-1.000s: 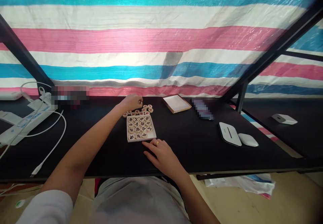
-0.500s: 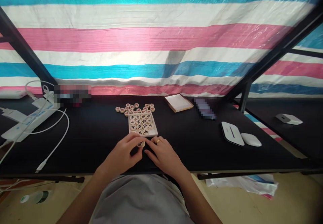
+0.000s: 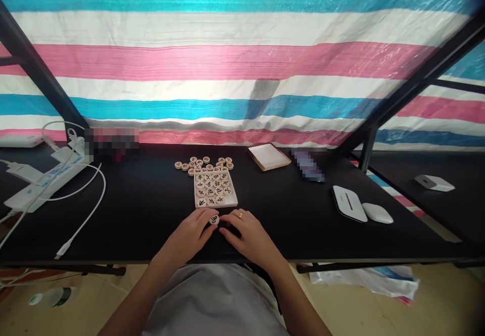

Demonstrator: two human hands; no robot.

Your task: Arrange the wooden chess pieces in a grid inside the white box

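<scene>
A round Chinese chess piece [image 3: 214, 220] with a black character faces up between the thumb and fingers of my left hand [image 3: 189, 233], close to the table's front edge. My right hand [image 3: 248, 235], a ring on one finger, is just right of it. Its thumb and index finger are apart, their tips at the piece's edge; whether they touch it I cannot tell. Just beyond both hands lies a white open box [image 3: 229, 200] holding rows of black-character pieces, with bare floor at its near right corner. Behind it several red-character pieces [image 3: 184, 166] lie loose.
A shallow box lid [image 3: 268, 156] rests farther back, beside a blurred phone-like thing [image 3: 308, 165]. On the right are a white flat device [image 3: 349, 203] and a white mouse [image 3: 378, 212]. A power strip [image 3: 41, 187] with white cables [image 3: 89, 214] occupies the left.
My hands have drawn slightly back from the box, uncovering its near row. The piece in my left hand has turned from tilted to face up, and my right fingertips have parted from my left.
</scene>
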